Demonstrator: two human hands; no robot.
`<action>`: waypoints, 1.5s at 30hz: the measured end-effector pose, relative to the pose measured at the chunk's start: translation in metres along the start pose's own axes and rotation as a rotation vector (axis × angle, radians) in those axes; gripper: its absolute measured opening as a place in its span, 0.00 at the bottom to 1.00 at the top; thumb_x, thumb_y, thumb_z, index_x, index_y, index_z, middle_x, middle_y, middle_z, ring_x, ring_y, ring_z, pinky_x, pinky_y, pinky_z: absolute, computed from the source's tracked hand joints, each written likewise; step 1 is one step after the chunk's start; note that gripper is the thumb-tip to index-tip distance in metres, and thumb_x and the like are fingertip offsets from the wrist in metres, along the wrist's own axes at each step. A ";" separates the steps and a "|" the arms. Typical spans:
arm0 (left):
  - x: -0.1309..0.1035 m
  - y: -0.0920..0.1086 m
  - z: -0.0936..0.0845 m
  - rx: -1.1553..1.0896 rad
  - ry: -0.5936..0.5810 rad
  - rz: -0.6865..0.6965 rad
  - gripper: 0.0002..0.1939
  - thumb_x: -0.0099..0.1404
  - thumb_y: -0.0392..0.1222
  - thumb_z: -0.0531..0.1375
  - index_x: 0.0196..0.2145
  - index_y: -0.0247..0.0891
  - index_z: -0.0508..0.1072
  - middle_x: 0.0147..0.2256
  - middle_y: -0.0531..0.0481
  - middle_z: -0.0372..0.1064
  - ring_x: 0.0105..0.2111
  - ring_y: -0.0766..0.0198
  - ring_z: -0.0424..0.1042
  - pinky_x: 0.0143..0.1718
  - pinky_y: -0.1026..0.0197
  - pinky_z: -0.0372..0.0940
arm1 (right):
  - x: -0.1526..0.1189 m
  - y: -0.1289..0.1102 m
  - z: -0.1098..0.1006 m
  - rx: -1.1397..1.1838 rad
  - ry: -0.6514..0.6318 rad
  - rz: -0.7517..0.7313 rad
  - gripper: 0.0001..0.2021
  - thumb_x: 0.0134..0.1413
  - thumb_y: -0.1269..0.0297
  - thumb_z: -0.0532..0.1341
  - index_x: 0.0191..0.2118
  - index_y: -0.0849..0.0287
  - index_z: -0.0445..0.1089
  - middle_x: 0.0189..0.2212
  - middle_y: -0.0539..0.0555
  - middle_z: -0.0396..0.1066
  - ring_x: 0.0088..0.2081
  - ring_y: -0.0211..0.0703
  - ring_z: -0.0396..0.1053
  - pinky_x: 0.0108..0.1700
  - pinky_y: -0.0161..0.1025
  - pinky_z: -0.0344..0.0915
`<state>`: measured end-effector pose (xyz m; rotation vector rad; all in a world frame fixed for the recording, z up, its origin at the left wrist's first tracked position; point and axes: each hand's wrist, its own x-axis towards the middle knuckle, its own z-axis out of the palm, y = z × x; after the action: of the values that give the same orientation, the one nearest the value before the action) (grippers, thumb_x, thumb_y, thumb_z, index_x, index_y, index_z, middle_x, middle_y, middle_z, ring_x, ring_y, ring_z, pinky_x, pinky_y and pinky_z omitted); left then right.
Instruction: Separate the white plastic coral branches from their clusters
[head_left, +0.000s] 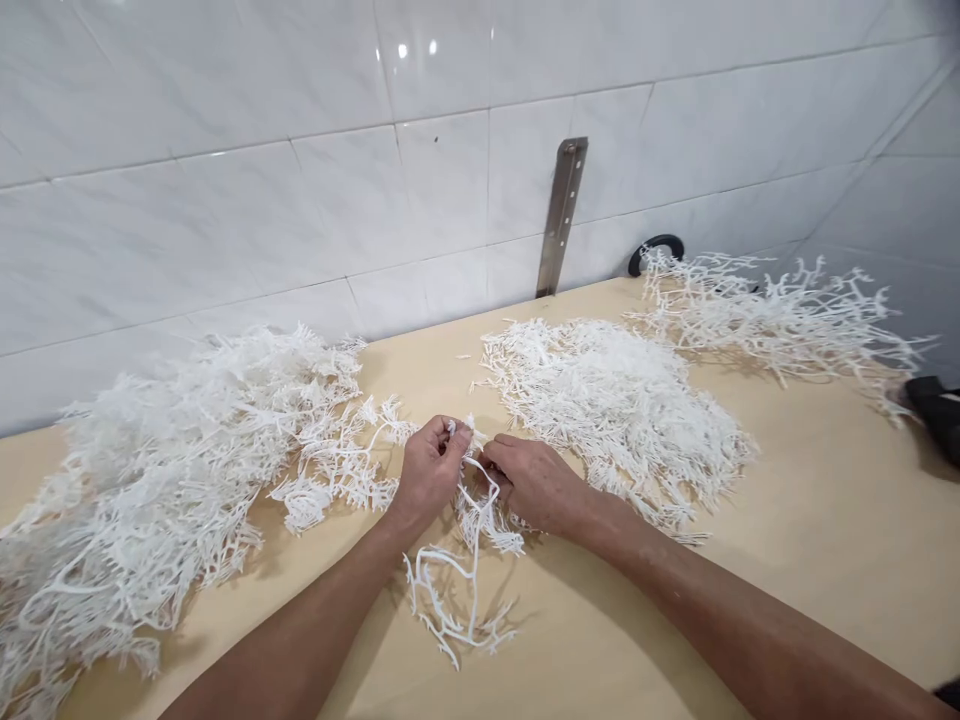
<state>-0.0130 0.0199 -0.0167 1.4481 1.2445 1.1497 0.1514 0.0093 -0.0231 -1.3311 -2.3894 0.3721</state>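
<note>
Near the middle of the table, my left hand (435, 462) is closed in a pinch on a white branching plastic stem (474, 560). The stem's bare forked end hangs down toward me, and frilly tips show between the hands. My right hand (536, 482) is just beside it, fingers curled in at the stem's fringed part; what its fingertips hold is hidden. To the left lies a big heap of frilly white branches (172, 470), with a few loose ones close to my left hand. Right of my hands is a dense pile of small white sprigs (615, 400).
Bare white branches (780, 310) lie at the back right, by a black ring-shaped object (656, 252). A metal strip (562, 218) stands against the tiled wall (247, 220). A black object (934, 415) sits at the right edge of the tan table (817, 520).
</note>
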 end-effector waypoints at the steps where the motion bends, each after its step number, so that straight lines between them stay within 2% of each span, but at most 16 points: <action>1: 0.000 0.000 0.000 0.012 -0.003 0.003 0.13 0.64 0.49 0.60 0.28 0.38 0.67 0.22 0.57 0.60 0.22 0.70 0.58 0.24 0.66 0.55 | 0.000 0.002 -0.003 0.002 0.039 0.014 0.08 0.60 0.75 0.56 0.32 0.59 0.70 0.30 0.53 0.71 0.30 0.40 0.66 0.33 0.36 0.57; 7: -0.001 0.002 0.001 0.086 -0.007 0.032 0.14 0.66 0.50 0.58 0.28 0.39 0.65 0.21 0.58 0.56 0.21 0.69 0.57 0.24 0.66 0.54 | -0.010 0.023 -0.041 0.021 0.356 0.172 0.11 0.67 0.66 0.51 0.36 0.58 0.69 0.34 0.57 0.73 0.32 0.43 0.69 0.37 0.40 0.63; 9: -0.003 0.001 0.002 0.118 -0.006 0.050 0.14 0.66 0.50 0.58 0.27 0.39 0.65 0.20 0.58 0.55 0.21 0.70 0.55 0.23 0.66 0.53 | -0.014 0.030 -0.052 0.035 0.546 0.251 0.08 0.65 0.65 0.53 0.41 0.58 0.70 0.38 0.59 0.73 0.30 0.42 0.69 0.37 0.41 0.64; 11: -0.005 0.001 0.003 0.153 -0.015 0.075 0.14 0.66 0.50 0.57 0.28 0.39 0.65 0.20 0.58 0.55 0.20 0.70 0.55 0.23 0.66 0.52 | -0.015 0.033 -0.055 0.115 0.610 0.326 0.09 0.63 0.62 0.56 0.43 0.58 0.70 0.38 0.58 0.73 0.28 0.41 0.68 0.36 0.42 0.66; 13: -0.007 0.000 0.003 0.191 -0.031 0.098 0.14 0.67 0.49 0.56 0.28 0.39 0.65 0.20 0.58 0.56 0.20 0.70 0.55 0.22 0.66 0.52 | -0.014 0.031 -0.053 0.288 0.533 0.398 0.11 0.62 0.56 0.58 0.41 0.58 0.71 0.33 0.56 0.74 0.26 0.41 0.68 0.32 0.41 0.66; 15: -0.008 0.000 0.003 0.238 -0.048 0.113 0.13 0.67 0.49 0.56 0.29 0.39 0.66 0.20 0.58 0.57 0.19 0.70 0.55 0.22 0.66 0.51 | -0.011 0.024 -0.047 0.501 0.381 0.443 0.15 0.62 0.50 0.57 0.41 0.57 0.72 0.26 0.53 0.71 0.23 0.40 0.66 0.26 0.38 0.65; 18: -0.010 -0.001 0.002 0.305 -0.063 0.137 0.11 0.67 0.47 0.56 0.29 0.40 0.66 0.20 0.58 0.58 0.19 0.70 0.55 0.22 0.65 0.51 | -0.008 0.014 -0.037 0.717 0.204 0.434 0.19 0.62 0.46 0.57 0.42 0.58 0.72 0.22 0.49 0.67 0.18 0.37 0.63 0.22 0.36 0.63; 22: -0.010 -0.001 0.001 0.356 -0.096 0.161 0.09 0.67 0.46 0.56 0.30 0.41 0.68 0.20 0.57 0.59 0.19 0.68 0.56 0.23 0.64 0.51 | -0.005 0.012 -0.033 0.810 0.114 0.402 0.20 0.62 0.46 0.57 0.39 0.59 0.74 0.22 0.48 0.67 0.18 0.36 0.65 0.22 0.35 0.63; 26: -0.009 0.000 0.002 0.414 -0.105 0.179 0.08 0.67 0.45 0.56 0.31 0.42 0.68 0.19 0.58 0.59 0.18 0.68 0.56 0.24 0.64 0.51 | -0.004 0.016 -0.036 0.812 0.016 0.427 0.17 0.60 0.50 0.60 0.41 0.58 0.77 0.19 0.48 0.68 0.18 0.36 0.66 0.22 0.34 0.63; 30: -0.009 -0.001 0.003 0.477 -0.111 0.211 0.06 0.68 0.43 0.55 0.32 0.42 0.67 0.19 0.58 0.58 0.18 0.68 0.56 0.24 0.64 0.51 | -0.003 0.017 -0.033 0.790 0.009 0.437 0.12 0.58 0.56 0.61 0.41 0.56 0.78 0.21 0.48 0.70 0.18 0.36 0.64 0.21 0.34 0.62; 32: -0.009 -0.002 0.003 0.479 -0.107 0.215 0.05 0.67 0.42 0.56 0.32 0.42 0.67 0.19 0.58 0.59 0.18 0.68 0.56 0.24 0.64 0.50 | -0.003 0.016 -0.029 0.753 0.065 0.420 0.11 0.58 0.58 0.60 0.39 0.55 0.78 0.24 0.49 0.72 0.21 0.37 0.66 0.23 0.34 0.63; 36: -0.010 -0.004 0.003 0.492 -0.094 0.236 0.05 0.67 0.41 0.56 0.31 0.42 0.67 0.19 0.58 0.60 0.18 0.68 0.57 0.24 0.64 0.51 | -0.003 0.012 -0.025 0.564 0.221 0.320 0.09 0.59 0.63 0.58 0.37 0.55 0.77 0.29 0.51 0.76 0.29 0.41 0.71 0.33 0.38 0.67; 38: -0.010 -0.004 0.002 0.506 -0.095 0.248 0.06 0.67 0.41 0.56 0.31 0.42 0.67 0.19 0.58 0.60 0.18 0.68 0.57 0.24 0.64 0.51 | -0.004 0.010 -0.025 0.526 0.244 0.303 0.09 0.60 0.63 0.58 0.37 0.56 0.76 0.29 0.51 0.76 0.30 0.42 0.72 0.35 0.39 0.68; 40: -0.010 -0.004 0.002 0.515 -0.095 0.256 0.06 0.68 0.41 0.55 0.31 0.42 0.66 0.19 0.57 0.61 0.18 0.68 0.58 0.24 0.64 0.51 | -0.005 0.010 -0.025 0.595 0.197 0.328 0.10 0.60 0.61 0.58 0.39 0.56 0.75 0.29 0.51 0.76 0.26 0.40 0.71 0.31 0.38 0.68; 45: -0.012 -0.004 0.001 0.551 -0.101 0.311 0.06 0.69 0.41 0.54 0.34 0.41 0.67 0.21 0.57 0.63 0.19 0.69 0.60 0.24 0.66 0.53 | -0.007 0.016 -0.023 0.923 -0.030 0.392 0.15 0.62 0.54 0.58 0.44 0.58 0.74 0.26 0.50 0.74 0.19 0.36 0.67 0.23 0.35 0.66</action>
<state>-0.0131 0.0089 -0.0217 2.1423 1.3594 0.9488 0.1778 0.0125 -0.0103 -1.2738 -1.5637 1.3925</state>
